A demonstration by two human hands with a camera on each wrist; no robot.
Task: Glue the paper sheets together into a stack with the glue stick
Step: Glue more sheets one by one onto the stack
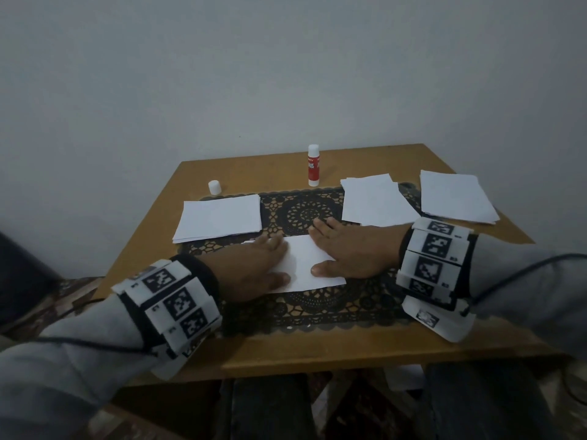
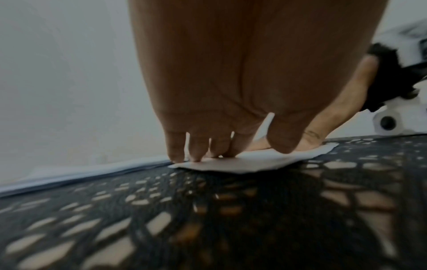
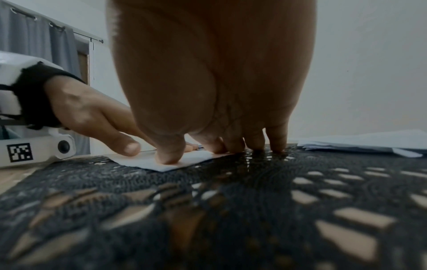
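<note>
A white paper sheet (image 1: 301, 263) lies flat on the black lace mat (image 1: 317, 306) near the table's front. My left hand (image 1: 254, 268) lies flat on its left part, fingers straight (image 2: 196, 151). My right hand (image 1: 346, 252) presses its right part, thumb on the paper (image 3: 171, 155) and outer fingers on the mat. Paper piles lie at the left (image 1: 219, 217), right of centre (image 1: 374, 201) and far right (image 1: 454, 198). The red and white glue stick (image 1: 313, 166) stands uncapped at the back, its white cap (image 1: 214, 187) apart to the left.
The small wooden table (image 1: 317, 350) stands against a grey wall. Its front edge is close to my knees. Cables run from both wrist bands along my sleeves. A curtain shows far left in the right wrist view.
</note>
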